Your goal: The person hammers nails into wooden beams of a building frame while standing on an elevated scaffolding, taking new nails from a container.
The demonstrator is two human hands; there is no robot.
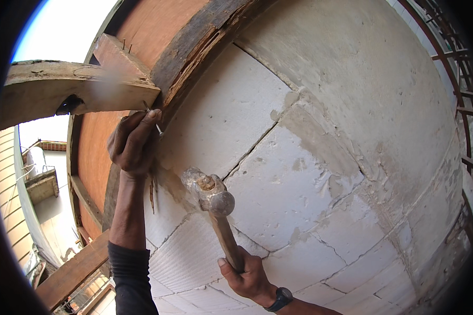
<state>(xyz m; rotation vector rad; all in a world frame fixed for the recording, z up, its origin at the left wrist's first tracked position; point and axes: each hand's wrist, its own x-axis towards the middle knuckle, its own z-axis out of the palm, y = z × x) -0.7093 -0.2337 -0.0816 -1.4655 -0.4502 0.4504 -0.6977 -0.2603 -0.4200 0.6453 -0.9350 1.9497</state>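
Observation:
My left hand [134,140] is raised at the upper left and pinches a nail [159,129] between thumb and fingers. The nail's point end meets the end of a wooden beam [108,94], beside a dark, splintered timber [186,44]. Lower down, my right hand [249,281] grips the wooden handle of a hammer [225,239]. Its worn metal head [209,191] is below and right of the nail, apart from it and in front of the block wall. A dark watch [283,299] is on my right wrist.
A pale block wall [310,173] with cracked joints and rough mortar fills the middle and right. Orange-brown plywood [94,157] stands behind the timbers. Two nails [127,46] stick up from a wood block [118,58]. A lower plank [71,270] crosses at left; metal bars [462,94] run along the far right.

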